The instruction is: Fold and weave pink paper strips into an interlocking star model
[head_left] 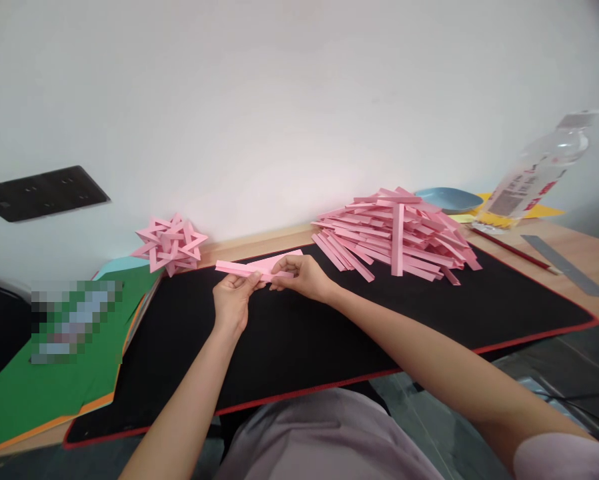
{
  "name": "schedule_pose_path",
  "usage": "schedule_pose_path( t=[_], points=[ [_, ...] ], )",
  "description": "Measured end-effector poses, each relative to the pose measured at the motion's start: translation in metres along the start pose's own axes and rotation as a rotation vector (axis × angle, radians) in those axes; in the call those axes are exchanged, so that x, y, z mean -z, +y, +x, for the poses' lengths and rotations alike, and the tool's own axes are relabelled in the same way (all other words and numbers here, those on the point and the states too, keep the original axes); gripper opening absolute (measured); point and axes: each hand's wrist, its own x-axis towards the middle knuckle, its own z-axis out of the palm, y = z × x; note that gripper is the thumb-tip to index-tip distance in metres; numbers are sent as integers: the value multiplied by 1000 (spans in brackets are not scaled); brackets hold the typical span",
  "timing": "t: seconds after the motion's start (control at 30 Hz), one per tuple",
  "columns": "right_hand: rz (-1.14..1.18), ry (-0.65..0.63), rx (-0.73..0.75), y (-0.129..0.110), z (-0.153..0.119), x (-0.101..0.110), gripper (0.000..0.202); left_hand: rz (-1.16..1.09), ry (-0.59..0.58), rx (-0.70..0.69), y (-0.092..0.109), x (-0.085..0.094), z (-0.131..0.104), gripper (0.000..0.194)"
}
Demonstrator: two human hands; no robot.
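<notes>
I have pink paper [234, 267] pinched in both hands, held just above the black mat [289, 360], near its far edge. My left hand [231, 301] grips it from below between thumb and fingers; my right hand [303, 276] has its fingertips closed on the other end. Part of it is creased into a narrow channel, while another length slants out behind my right hand. Whether that is one piece or two, I cannot tell, but I judge this one unfinished.

To my right, the pile [367, 225] of folded strips looks done as far as creasing goes, yet they lie loose, none visibly joined. One star [170, 245], at the mat's far left corner by the wall [259, 133], seems fully put together. The ruler [567, 265] and pencil [517, 250] lie on the desk [597, 250], away from my hands.
</notes>
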Motion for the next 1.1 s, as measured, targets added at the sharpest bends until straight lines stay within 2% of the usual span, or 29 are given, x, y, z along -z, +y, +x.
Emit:
schedule_pose_path(
  t=[0.63,1.1],
  points=[
    [15,0,-6,0,0,0,31,-11,-1,-13,0,0,-1,29],
    [11,-27,-40,1,1,1,25,-34,48,10,-1,-1,-1,29]
  ],
)
